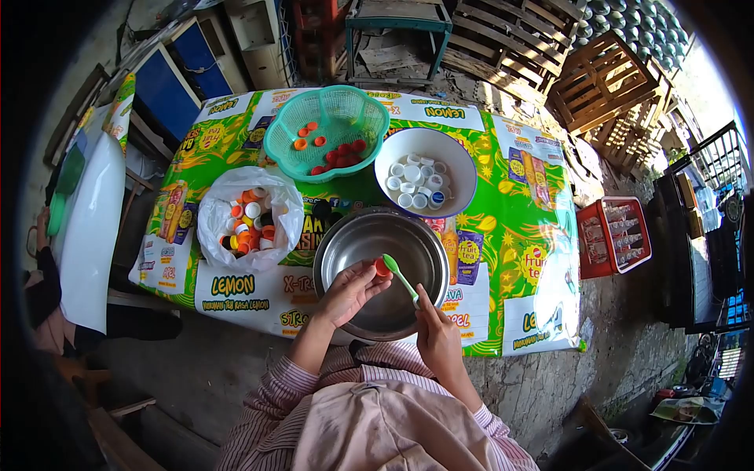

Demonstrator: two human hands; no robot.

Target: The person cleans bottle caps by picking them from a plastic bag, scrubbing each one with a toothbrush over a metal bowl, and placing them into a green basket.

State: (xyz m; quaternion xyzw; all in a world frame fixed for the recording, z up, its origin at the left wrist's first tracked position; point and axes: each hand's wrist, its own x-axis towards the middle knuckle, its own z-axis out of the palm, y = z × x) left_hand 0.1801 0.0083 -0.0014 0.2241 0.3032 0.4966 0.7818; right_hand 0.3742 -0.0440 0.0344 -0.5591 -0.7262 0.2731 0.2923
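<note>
Beyond the steel bowl [357, 243], green basket [292, 153], white bowl [463, 169]

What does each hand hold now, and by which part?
The left hand pinches an orange cap at its rim. The right hand holds a green tool by its lower end.
</note>
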